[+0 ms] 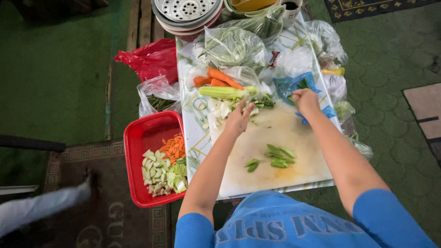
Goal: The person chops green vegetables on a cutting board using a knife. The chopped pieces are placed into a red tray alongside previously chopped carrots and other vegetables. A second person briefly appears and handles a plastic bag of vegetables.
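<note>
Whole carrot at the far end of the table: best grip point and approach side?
Grip the whole carrot mid-length from above, fingers across its width. It lies flat and diagonal on plastic bags, top exposed; the pale green stalk crowds its near side, so a side approach looks blocked.

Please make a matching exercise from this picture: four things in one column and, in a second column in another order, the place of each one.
Things:
1. carrots
2. red tray
3. cut green pieces
4. right hand

Places:
A. in the middle of the cutting board
B. beside the table, on its left in the picture, holding chopped vegetables
C. at the blue plastic bag
D. behind the board, next to the pale green stalk

Pairs: 1-D, 2-B, 3-A, 4-C
</note>
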